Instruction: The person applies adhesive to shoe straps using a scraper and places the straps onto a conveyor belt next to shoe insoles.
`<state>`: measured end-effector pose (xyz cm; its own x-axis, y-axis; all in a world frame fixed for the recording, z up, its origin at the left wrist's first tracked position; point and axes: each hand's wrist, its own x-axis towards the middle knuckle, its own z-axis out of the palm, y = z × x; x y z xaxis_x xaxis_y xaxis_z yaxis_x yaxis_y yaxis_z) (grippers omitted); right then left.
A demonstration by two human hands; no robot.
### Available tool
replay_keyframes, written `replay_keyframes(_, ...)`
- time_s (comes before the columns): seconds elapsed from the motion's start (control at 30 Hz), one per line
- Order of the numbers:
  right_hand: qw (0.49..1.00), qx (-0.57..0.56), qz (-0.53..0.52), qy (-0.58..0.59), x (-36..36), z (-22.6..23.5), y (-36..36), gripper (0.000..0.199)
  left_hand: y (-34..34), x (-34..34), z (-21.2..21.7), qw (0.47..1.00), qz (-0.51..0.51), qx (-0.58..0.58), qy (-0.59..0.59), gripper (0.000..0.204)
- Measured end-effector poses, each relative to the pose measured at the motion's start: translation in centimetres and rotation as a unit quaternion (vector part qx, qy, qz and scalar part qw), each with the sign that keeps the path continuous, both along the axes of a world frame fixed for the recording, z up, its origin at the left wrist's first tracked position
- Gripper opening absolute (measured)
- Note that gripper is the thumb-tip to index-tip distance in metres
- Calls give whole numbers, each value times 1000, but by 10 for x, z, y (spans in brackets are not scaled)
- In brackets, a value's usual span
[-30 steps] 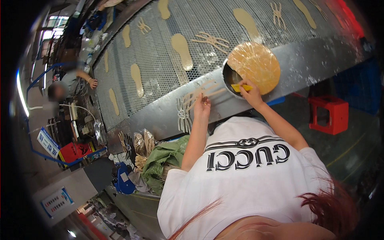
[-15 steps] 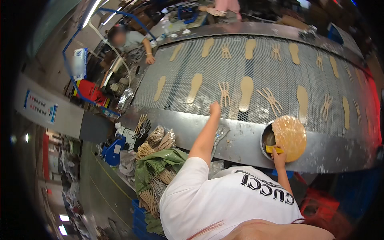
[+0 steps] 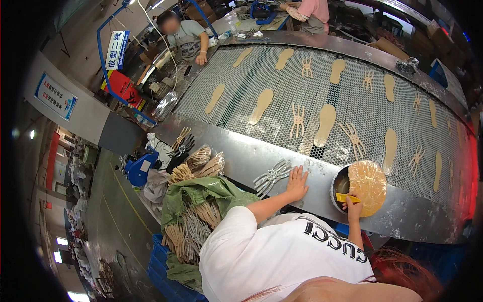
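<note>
Fisheye view from the head, facing down, hands [image 3: 298, 185] near

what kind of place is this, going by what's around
Probably a shoe factory or workshop: tan sole-shaped pieces and strappy pieces lie spaced out on a long mesh surface, perhaps a conveyor, and a green sack nearby holds bundled straps.

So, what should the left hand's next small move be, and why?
Probably closing the left hand on the silvery strap piece: it lies right beside that open hand on the metal ledge, while the right hand holds a yellow tool.
</note>
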<state>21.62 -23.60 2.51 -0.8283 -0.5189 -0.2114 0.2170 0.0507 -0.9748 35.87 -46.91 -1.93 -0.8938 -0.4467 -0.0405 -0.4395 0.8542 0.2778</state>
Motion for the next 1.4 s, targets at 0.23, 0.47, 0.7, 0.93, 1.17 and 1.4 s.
replay_keyframes(0.23,1000,-16,-12,-5,-1,-1,-3,14,-4,-15,3,988,-8,61,-144,86)
replay_keyframes(0.47,999,-4,-42,-34,5,-3,16,18,5,-21,14,981,-45,79,-172,93)
replay_keyframes(0.7,999,-29,5,-41,-2,-20,13,21,-8,-8,-14,987,-22,65,-149,97)
replay_keyframes(0.93,994,-69,-8,-83,-5,-6,-1,17,-16,-12,-10,982,-26,84,-166,96)
replay_keyframes(1.17,994,-39,9,-102,-3,2,6,18,-14,-4,13,988,-23,81,-132,88)
replay_keyframes(1.4,991,-80,17,-104,-1,-9,6,17,-31,30,87,988,106,-54,-99,76)
